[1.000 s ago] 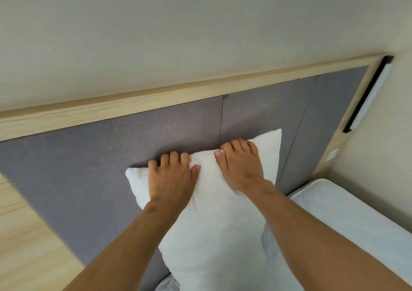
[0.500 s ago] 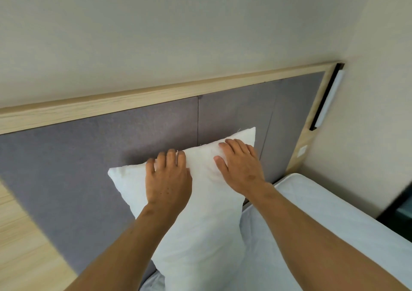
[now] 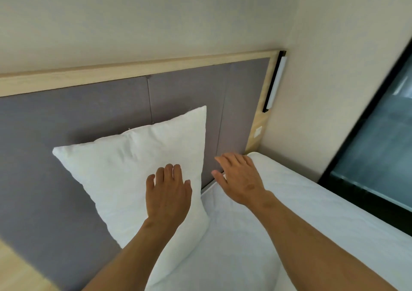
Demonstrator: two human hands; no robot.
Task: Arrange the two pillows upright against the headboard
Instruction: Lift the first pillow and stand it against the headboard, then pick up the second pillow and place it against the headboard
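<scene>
Against the grey padded headboard with its pale wood frame point(image 3: 89, 116) stands the soft white square pillow point(image 3: 133, 163), upright on the white quilted mattress point(image 3: 278, 223). Only one pillow shows. The left hand point(image 3: 167, 197) lies flat and open on its front. The right hand point(image 3: 239, 179) is open, off the pillow, over the mattress. I think the floppy pillow could tip forward once that flat hand lets go. A moment ago both hands pressed its top edge; now they are lower.

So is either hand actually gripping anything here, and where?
Nothing is gripped. The left hand lies flat, fingers open, on the pillow's lower front face; the right hand is open, off the pillow.
</scene>
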